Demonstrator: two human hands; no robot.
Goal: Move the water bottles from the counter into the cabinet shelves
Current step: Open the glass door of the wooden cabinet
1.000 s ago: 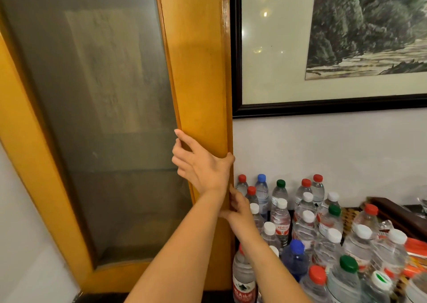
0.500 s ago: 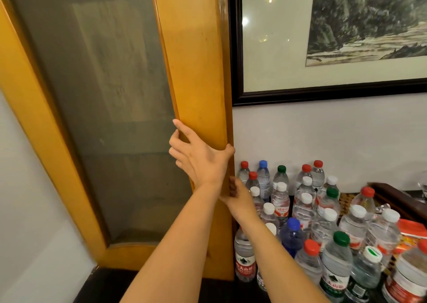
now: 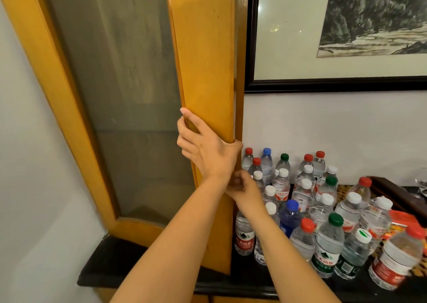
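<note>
Cabinet door [image 3: 203, 55] at centre frame, apparently not yet open. Left hand [image 3: 208, 154] wraps the door's right stile: thumb hooked on the right edge, fingers [image 3: 187, 117] spread and curled over the inner lip by the frosted glass [image 3: 120, 76]. Right hand [image 3: 242, 187] sits just below, fingers curled at the same edge; whether it pinches the edge, cannot tell. Best to pull from that edge with both hands, steady, swinging the door toward the viewer.

Water bottles [image 3: 305, 201], mixed caps, crowd the dark bench [image 3: 129, 263] at lower right, nearest ones just beside the door. Risk: the door or a forearm clips the closest bottle [image 3: 245, 235]. Framed picture [image 3: 323, 36] upper right, wooden tray [image 3: 392, 194] far right. Shelves only dimly seen through the glass.
</note>
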